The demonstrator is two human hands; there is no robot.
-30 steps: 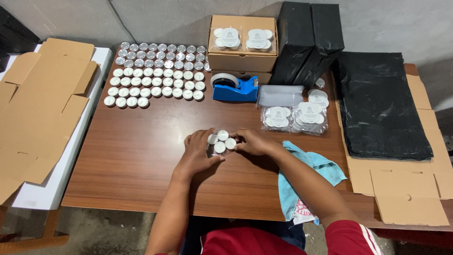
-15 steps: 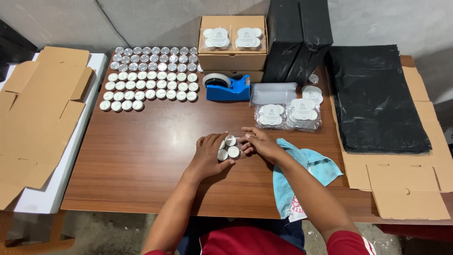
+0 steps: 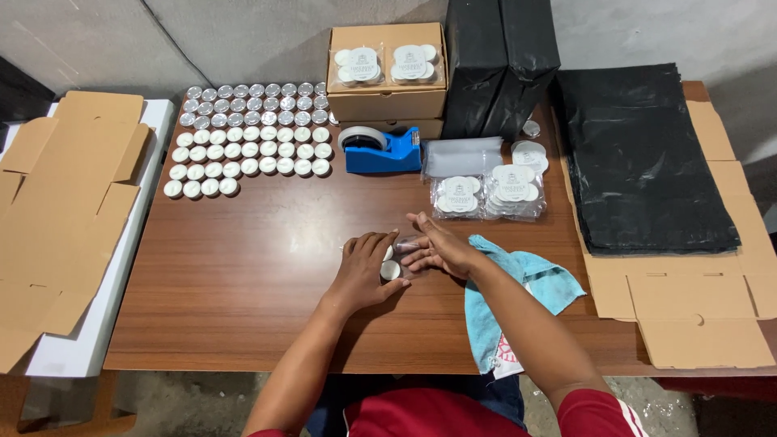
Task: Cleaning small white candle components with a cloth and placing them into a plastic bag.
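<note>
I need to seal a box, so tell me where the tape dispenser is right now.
In the head view, the blue tape dispenser stands on the wooden table at its far middle, just in front of the open cardboard box and right of the rows of small round candles.

Bare table (image 3: 243,267) is lying open left of the hands, while candle rows (image 3: 251,137), a tape dispenser (image 3: 380,150) and packed bags (image 3: 490,190) are crowding the far side.

A blue tape dispenser (image 3: 380,150) sits beside black bags (image 3: 647,162) and flattened cardboard (image 3: 65,202).
</note>
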